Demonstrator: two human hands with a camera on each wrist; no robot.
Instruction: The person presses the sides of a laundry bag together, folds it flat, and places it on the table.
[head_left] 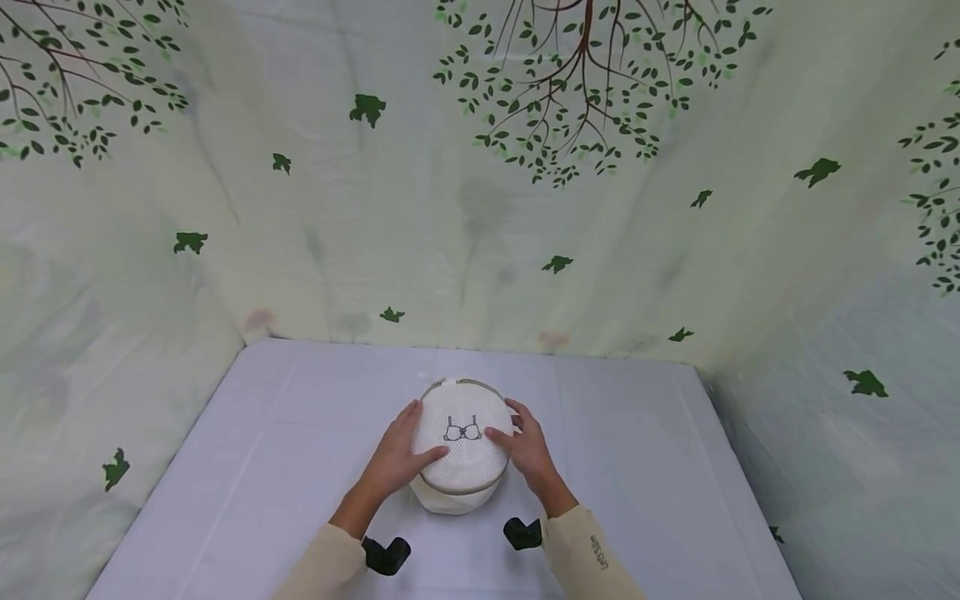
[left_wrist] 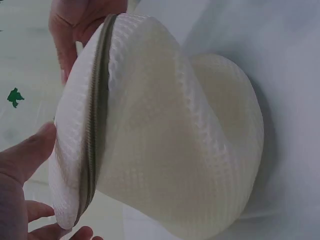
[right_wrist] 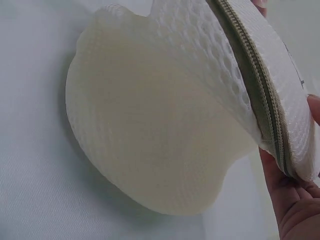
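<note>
A round white mesh bra wash bag point(head_left: 465, 467) stands on the table, with a bra outline printed on its lid and a zip point(left_wrist: 93, 125) running round the rim. My left hand point(head_left: 399, 446) grips the rim from the left, thumb lying over the lid and fingers along the side. From the right, my right hand point(head_left: 528, 450) holds the opposite side of the rim, its thumb near the printed bra. In the right wrist view the zip point(right_wrist: 265, 95) looks closed along the visible stretch. The soft mesh wall point(right_wrist: 150, 120) sags and creases below the rim.
A white cloth covers the table point(head_left: 637, 467). Pale curtains point(head_left: 480, 217) with printed branches and leaves surround it at the back and sides. Black devices point(head_left: 386, 556) are strapped at both wrists, by the beige sleeves point(head_left: 592, 554).
</note>
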